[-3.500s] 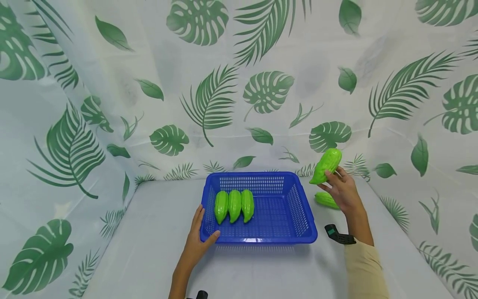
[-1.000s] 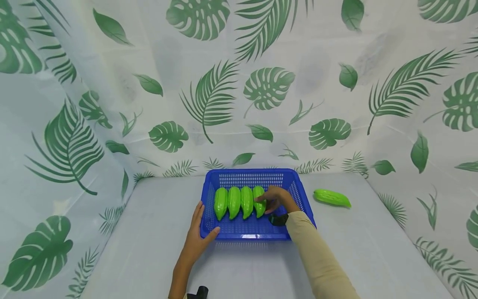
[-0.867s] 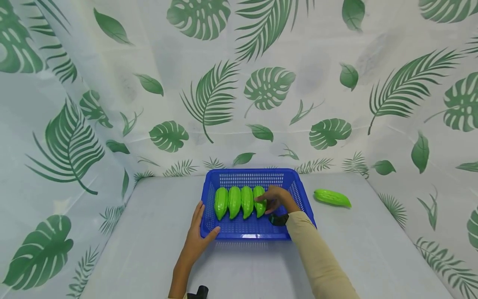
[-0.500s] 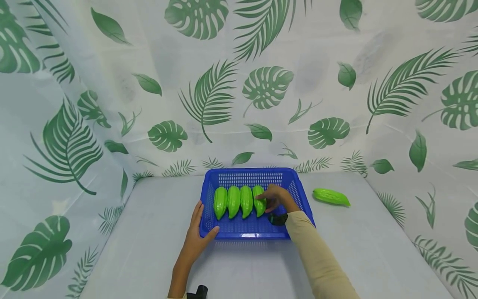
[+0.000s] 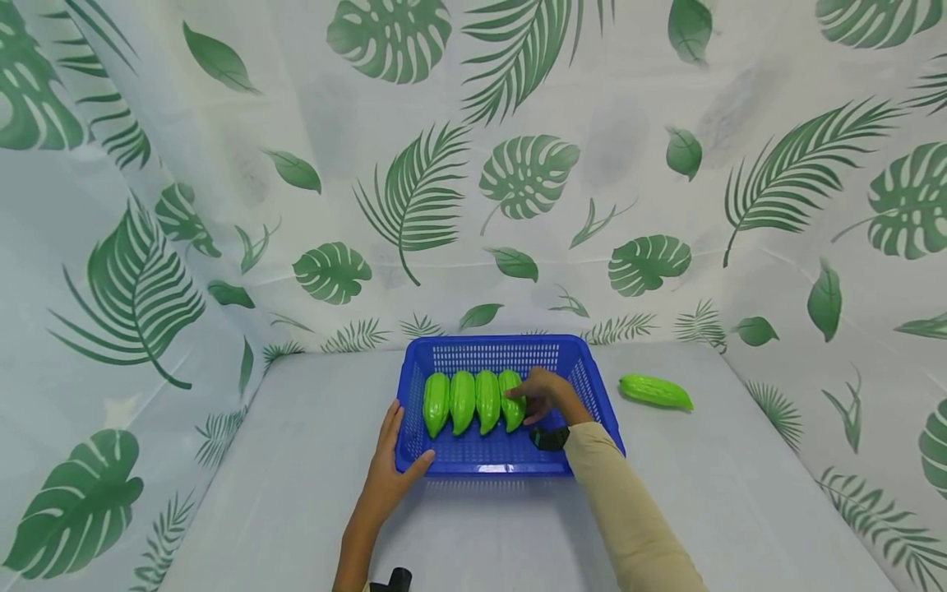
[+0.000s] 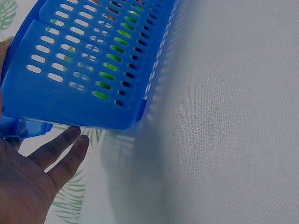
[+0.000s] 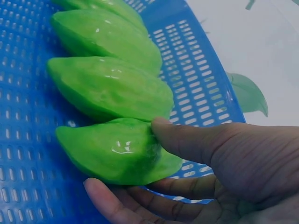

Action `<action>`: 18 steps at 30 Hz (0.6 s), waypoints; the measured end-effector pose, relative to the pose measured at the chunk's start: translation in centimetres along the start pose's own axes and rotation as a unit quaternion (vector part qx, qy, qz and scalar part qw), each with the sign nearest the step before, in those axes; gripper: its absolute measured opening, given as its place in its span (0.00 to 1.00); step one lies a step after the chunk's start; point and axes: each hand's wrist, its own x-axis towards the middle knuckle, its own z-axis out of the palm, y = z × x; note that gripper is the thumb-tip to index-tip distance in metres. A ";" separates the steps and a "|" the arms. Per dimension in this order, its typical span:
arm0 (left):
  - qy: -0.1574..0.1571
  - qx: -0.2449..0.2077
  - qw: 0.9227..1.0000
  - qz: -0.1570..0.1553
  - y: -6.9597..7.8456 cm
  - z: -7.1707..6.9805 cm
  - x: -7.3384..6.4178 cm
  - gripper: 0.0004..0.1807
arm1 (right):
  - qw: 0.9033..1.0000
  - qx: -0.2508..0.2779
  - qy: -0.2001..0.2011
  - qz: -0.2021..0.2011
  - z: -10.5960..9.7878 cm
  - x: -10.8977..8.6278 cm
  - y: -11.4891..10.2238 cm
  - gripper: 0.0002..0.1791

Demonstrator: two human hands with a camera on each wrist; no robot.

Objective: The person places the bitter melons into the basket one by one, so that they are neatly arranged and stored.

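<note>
In the head view a blue plastic basket (image 5: 481,457) stands on the white-covered table. Along its left part lies a row of bright green, bumpy bitter melons (image 5: 436,404), side by side with tips toward the person. My right hand (image 5: 546,391) reaches inside and holds the rightmost bitter melon (image 7: 110,151) between thumb and fingers; the right wrist view shows it resting beside its neighbour. My left hand (image 5: 385,481) lies at the basket's front left corner, thumb at the front rim and straight fingers along the left side. In the left wrist view, fingertips (image 6: 80,142) are right at the basket wall.
One more bitter melon (image 5: 656,392) lies on the table (image 5: 710,493) to the right of the basket. A white curtain (image 5: 444,205) with green leaf prints hangs behind and at both sides.
Earlier my right hand held a bitter melon up right of the basket; it is now down in the basket at the row's right end. My left hand stays put. The last second shows almost no motion.
</note>
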 end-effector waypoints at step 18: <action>-0.003 -0.002 1.000 0.003 -0.1 -0.1 0.0 0.50 | 1.000 0.014 0.001 0.000 -0.1 0.4 0.3 0.23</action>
